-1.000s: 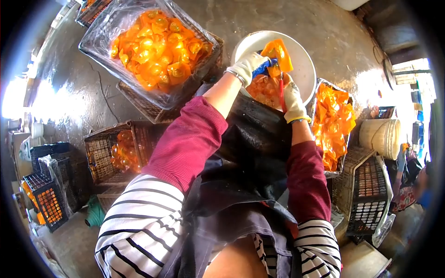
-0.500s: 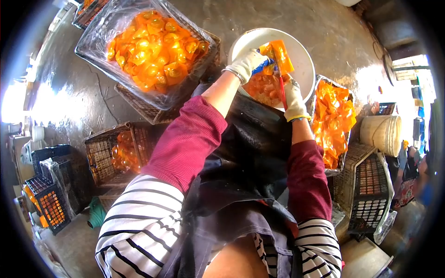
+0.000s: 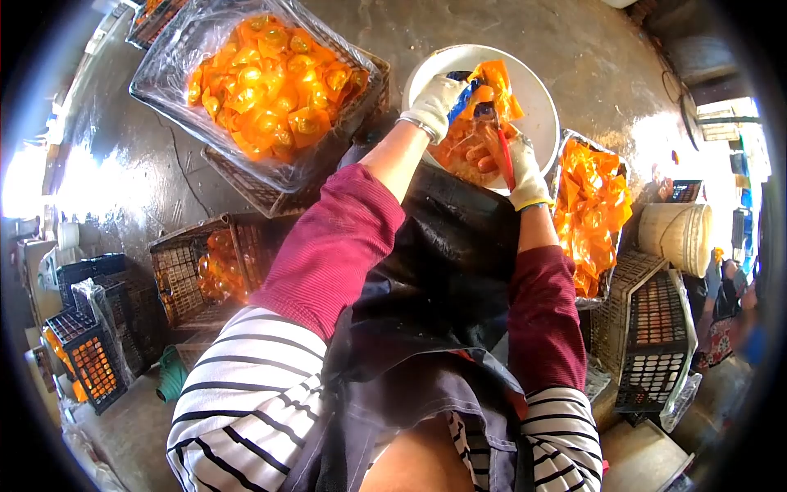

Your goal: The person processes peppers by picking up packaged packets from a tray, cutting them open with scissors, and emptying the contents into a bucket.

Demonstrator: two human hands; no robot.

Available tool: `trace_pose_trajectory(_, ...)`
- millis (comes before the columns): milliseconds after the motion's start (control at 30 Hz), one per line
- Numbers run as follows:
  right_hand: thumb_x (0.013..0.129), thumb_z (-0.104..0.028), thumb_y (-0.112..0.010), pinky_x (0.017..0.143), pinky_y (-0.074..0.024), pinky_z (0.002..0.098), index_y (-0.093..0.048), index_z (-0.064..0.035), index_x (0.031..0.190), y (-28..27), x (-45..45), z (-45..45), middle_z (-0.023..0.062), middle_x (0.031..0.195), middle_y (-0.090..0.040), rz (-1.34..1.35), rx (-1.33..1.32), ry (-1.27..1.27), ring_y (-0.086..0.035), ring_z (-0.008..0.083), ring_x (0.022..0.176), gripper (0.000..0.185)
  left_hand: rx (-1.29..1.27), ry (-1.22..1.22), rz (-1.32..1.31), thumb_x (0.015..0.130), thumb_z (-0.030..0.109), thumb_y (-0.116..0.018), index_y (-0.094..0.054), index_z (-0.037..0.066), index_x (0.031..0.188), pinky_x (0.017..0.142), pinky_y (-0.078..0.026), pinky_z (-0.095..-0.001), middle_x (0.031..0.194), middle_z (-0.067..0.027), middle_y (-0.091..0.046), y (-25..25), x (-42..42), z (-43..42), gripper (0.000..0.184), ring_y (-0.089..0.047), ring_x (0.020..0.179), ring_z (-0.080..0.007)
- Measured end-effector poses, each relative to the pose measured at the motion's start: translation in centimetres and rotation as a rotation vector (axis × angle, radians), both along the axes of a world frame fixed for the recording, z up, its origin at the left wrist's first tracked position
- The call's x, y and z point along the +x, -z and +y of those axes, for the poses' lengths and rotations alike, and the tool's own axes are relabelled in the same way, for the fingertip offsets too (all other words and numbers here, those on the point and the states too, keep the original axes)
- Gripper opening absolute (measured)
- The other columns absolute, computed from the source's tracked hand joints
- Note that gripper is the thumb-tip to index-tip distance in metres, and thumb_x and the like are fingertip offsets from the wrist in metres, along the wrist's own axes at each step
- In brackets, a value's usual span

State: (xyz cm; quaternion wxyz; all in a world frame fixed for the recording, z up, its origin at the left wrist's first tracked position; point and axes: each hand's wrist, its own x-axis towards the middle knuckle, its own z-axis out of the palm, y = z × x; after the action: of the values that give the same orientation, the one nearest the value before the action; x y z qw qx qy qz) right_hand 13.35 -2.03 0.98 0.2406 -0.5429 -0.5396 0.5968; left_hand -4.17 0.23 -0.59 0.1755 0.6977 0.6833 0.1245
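Note:
Over a white bucket (image 3: 537,98), my left hand (image 3: 440,102), in a whitish glove with blue at the fingertips, grips an orange film piece (image 3: 498,84). My right hand (image 3: 525,174), gloved with some fingertips bare, is closed on a red-handled tool (image 3: 507,156); the tool's far end lies beside the film piece and is partly hidden. Orange-pink pieces (image 3: 461,156) lie in the bucket below both hands. Right of the bucket stands a crate of orange film pieces (image 3: 589,217).
A plastic-lined crate (image 3: 164,86) heaped with round-centred orange pieces (image 3: 275,86) is at the upper left. Below it lies a tipped crate (image 3: 176,279) with orange contents. At the right are a cream bucket (image 3: 676,238) and stacked crates (image 3: 656,344).
The film piece between my hands has shifted and tilted. My left fingers have moved up along it, and my right hand has turned slightly with the red-handled tool, showing more of its fingers.

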Motion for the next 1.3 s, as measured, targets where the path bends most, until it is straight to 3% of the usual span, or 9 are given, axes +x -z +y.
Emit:
trace_pose_trajectory(200, 0.087, -0.018, -0.059, 0.054, -0.0465, 0.0243, -0.062, -0.0033, 0.102, 7.2, 3.5, 3.3, 0.0052, 0.080, -0.064, -0.001, 0.135, 0.017, -0.059, 0.0119, 0.066, 0.022, -0.060, -0.207, -0.651, 0.081, 0.019, -0.064, -0.054, 0.005, 0.118, 0.091, -0.044, -0.0316, 0.107, -0.0125, -0.062, 0.0, 0.5, 0.4, 0.041, -0.058, 0.103, -0.0237)
trace_pose_trajectory(333, 0.087, -0.026, -0.055, 0.065, -0.0490, 0.0293, -0.063, -0.0064, 0.102, 6.7, 3.3, 2.8, 0.0062, 0.084, -0.064, -0.902, 0.735, 0.048, -0.061, 0.0154, 0.070, 0.026, 0.090, -0.134, -0.471, 0.078, 0.027, -0.066, -0.059, 0.006, 0.112, 0.089, -0.045, -0.0322, 0.109, -0.0117, -0.063, 0.9, -0.1, 0.2, 0.040, -0.059, 0.100, -0.0225)
trace_pose_trajectory(367, 0.087, -0.023, -0.053, 0.069, -0.0491, 0.0308, -0.060, -0.0055, 0.107, 5.7, 3.4, 2.4, 0.0117, 0.086, -0.065, -0.653, 0.654, 0.164, -0.062, 0.0183, 0.076, 0.027, -0.035, -0.141, -0.596, 0.079, 0.027, -0.066, -0.059, 0.007, 0.113, 0.088, -0.045, -0.0334, 0.109, -0.0117, -0.063, 1.0, -1.2, 0.7, 0.040, -0.059, 0.099, -0.0238)
trace_pose_trajectory(400, 0.087, -0.020, -0.052, 0.073, -0.0493, 0.0323, -0.057, -0.0046, 0.111, 4.7, 3.0, 2.1, 0.0171, 0.088, -0.065, -0.389, 0.554, 0.260, -0.064, 0.0212, 0.082, 0.029, 0.246, -0.176, -0.536, 0.078, 0.027, -0.067, -0.058, 0.006, 0.114, 0.086, -0.046, -0.0342, 0.110, -0.0124, -0.062, 1.7, -2.1, 0.5, 0.043, -0.060, 0.100, -0.0262)
trace_pose_trajectory(600, 0.088, -0.032, -0.054, 0.054, -0.0503, 0.0339, -0.053, -0.0039, 0.113, 4.5, 4.8, 3.5, 0.0105, 0.102, -0.063, 0.557, 0.131, 0.345, -0.063, 0.0227, 0.079, 0.037, 0.423, -0.448, -0.320, 0.075, 0.046, -0.067, -0.050, 0.010, 0.124, 0.087, -0.046, -0.0391, 0.108, -0.0182, -0.061, -1.5, -12.6, -9.0, 0.063, -0.058, 0.100, -0.0341)
trace_pose_trajectory(667, 0.088, -0.041, -0.053, 0.093, -0.0436, 0.0413, -0.050, 0.0037, 0.114, 0.2, 4.3, 1.3, 0.0165, 0.120, -0.055, 0.750, 0.007, 0.412, -0.056, 0.0271, 0.107, 0.052, 0.346, -0.584, 0.026, 0.075, 0.051, -0.064, -0.043, 0.010, 0.131, 0.086, -0.046, -0.0402, 0.112, -0.0184, -0.059, 1.9, -16.7, -11.2, 0.072, -0.059, 0.100, -0.0307)
trace_pose_trajectory(767, 0.087, -0.043, -0.051, 0.101, -0.0373, 0.0444, -0.050, 0.0062, 0.118, 3.1, 7.2, 2.5, 0.0160, 0.125, -0.052, 1.065, -0.126, 0.511, -0.050, 0.0283, 0.116, 0.058, -0.003, -0.542, 0.167, 0.080, 0.045, -0.060, -0.036, 0.013, 0.136, 0.087, -0.046, -0.0405, 0.114, -0.0172, -0.059, 2.6, -19.0, -14.4, 0.069, -0.058, 0.102, -0.0315)
trace_pose_trajectory(967, 0.087, -0.039, -0.051, 0.101, -0.0388, 0.0415, -0.052, 0.0037, 0.116, 3.4, 6.3, 2.8, 0.0146, 0.123, -0.054, 0.927, -0.170, 0.390, -0.053, 0.0268, 0.112, 0.051, -0.246, -0.441, 0.286, 0.085, 0.021, -0.047, -0.059, 0.009, 0.112, 0.086, -0.045, -0.0413, 0.109, -0.0170, -0.061, 5.0, -20.1, -12.7, 0.032, -0.059, 0.099, -0.0329)
trace_pose_trajectory(1300, 0.089, -0.039, -0.053, 0.097, -0.0420, 0.0396, -0.048, 0.0015, 0.119, 2.9, 4.6, 0.5, 0.0171, 0.121, -0.054, 0.818, -0.002, 0.078, -0.054, 0.0320, 0.110, 0.051, -0.273, -0.395, 0.286, 0.088, 0.020, -0.038, -0.060, 0.002, 0.110, 0.088, -0.045, -0.0395, 0.114, -0.0196, -0.058, 6.0, -20.7, -12.8, 0.036, -0.058, 0.105, -0.0322)
